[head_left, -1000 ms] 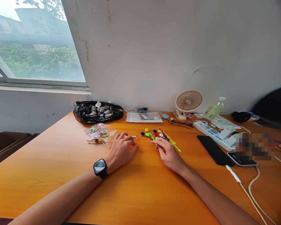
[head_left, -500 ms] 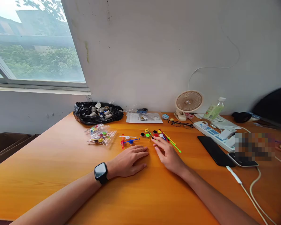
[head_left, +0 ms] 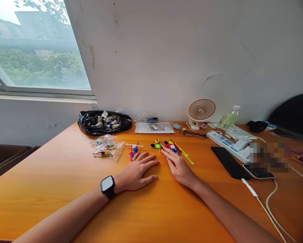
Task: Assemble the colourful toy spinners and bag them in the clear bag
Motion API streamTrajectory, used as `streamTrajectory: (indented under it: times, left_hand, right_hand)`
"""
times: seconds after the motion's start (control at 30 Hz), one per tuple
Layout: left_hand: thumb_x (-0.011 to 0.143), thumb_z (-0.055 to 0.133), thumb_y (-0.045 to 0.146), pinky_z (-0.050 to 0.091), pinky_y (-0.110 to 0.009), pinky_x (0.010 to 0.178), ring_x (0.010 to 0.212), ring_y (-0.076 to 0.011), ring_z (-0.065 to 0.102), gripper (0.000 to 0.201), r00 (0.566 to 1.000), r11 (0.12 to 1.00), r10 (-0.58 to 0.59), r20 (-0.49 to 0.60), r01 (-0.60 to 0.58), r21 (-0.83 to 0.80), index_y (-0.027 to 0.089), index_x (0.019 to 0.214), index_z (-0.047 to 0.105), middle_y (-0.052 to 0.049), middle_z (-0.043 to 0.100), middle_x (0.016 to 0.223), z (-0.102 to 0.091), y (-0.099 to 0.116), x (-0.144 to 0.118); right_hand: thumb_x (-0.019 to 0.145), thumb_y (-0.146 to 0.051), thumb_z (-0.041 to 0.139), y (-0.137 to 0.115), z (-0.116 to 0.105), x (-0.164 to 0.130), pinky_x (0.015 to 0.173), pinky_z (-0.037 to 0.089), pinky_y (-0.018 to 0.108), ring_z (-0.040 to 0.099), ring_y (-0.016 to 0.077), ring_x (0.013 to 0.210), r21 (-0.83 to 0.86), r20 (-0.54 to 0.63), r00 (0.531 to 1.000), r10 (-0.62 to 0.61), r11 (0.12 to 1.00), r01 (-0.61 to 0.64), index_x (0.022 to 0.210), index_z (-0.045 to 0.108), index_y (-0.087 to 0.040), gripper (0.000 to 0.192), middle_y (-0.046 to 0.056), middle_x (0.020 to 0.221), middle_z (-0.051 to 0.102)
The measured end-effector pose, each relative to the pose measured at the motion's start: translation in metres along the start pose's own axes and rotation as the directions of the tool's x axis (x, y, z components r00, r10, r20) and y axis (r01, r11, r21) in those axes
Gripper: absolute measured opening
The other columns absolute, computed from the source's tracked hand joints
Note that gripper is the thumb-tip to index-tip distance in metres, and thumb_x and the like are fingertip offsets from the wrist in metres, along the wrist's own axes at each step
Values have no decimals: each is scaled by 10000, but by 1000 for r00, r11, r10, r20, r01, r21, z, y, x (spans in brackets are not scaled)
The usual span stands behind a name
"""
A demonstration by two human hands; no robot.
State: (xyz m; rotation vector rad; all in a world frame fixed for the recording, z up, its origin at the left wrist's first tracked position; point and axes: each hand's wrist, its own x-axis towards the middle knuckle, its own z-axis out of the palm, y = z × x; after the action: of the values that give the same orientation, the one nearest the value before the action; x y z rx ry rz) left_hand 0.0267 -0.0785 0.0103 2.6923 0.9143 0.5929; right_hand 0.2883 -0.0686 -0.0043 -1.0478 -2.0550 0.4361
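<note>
My left hand, a watch on its wrist, lies flat on the table with its fingers spread. Just beyond its fingertips is a small group of plastic arrow spinners: a red arrow, a white arrow and a blue arrow, partly overlapping. My right hand is stretched out, palm down, fingers close together. Its fingertips are at a black arrow; whether they touch it I cannot tell. Around them lie several coloured discs, such as a green disc, and a long green arrow.
Clear plastic bags of similar parts lie at left, before a black bag of cardboard tubes. Behind are a fan, glasses and a bottle. At right are a power strip, a black phone and cables.
The blue arrow has turned from lying sideways to pointing away from me. My left fingers have spread wider and reached towards it. My right hand stays by the black arrow; the view has shifted slightly.
</note>
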Motion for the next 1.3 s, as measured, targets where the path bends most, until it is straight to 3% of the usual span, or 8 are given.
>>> streamTrajectory:
  times: [0.23,0.43,0.57,0.77,1.03,1.3]
  left_hand:
    - [1024,552,558,316,-666,1212,1491,-410,402,582,1000,1000,-4,16,4,4,334,1558,494,-67,498,1618,0,-1,0]
    - [1029,539,560,293,-666,1224,1504,-408,382,590,1000,1000,1,28,-1,4,324,1566,482,-65,465,1643,0,-2,0]
    - [1025,551,555,312,-659,1215,1491,-403,393,602,1000,1000,10,18,-10,-1,338,1579,465,-64,481,1631,1,-2,1]
    - [1022,561,549,321,-648,1214,1485,-401,394,590,1000,1000,13,1,-13,-5,329,1565,490,-66,485,1626,2,-2,1]
    - [1031,553,534,286,-643,1239,1506,-400,364,581,999,1000,-19,46,19,11,330,1571,480,-41,444,1658,0,0,1]
    - [1025,574,519,319,-659,1221,1499,-400,378,574,999,1000,-4,34,4,-5,342,1563,480,-57,468,1636,0,0,1]
  right_hand:
    - [1069,-275,488,1,4,8,1038,604,456,730,251,1149,62,-85,996,0,998,5,1294,749,-246,346,111,1269,746]
    - [1049,-315,549,-3,7,7,1050,582,464,706,259,1144,11,-52,998,37,999,-36,1289,728,-197,322,141,1284,706]
    - [1047,-336,548,-9,6,7,943,627,408,733,225,1008,44,-3,999,50,998,-50,1311,707,-176,348,153,1300,687]
    - [1050,-366,538,-10,6,7,937,630,414,717,267,1110,33,-21,997,73,997,-73,1249,731,-161,345,169,1314,688]
    - [1044,-401,547,-5,5,7,1133,511,522,635,325,1301,-15,-63,996,67,998,-68,1274,738,-172,377,174,1366,684]
    - [1030,-392,574,-8,7,7,943,610,422,736,256,1029,33,-23,996,88,996,-87,1286,726,-179,365,167,1366,679]
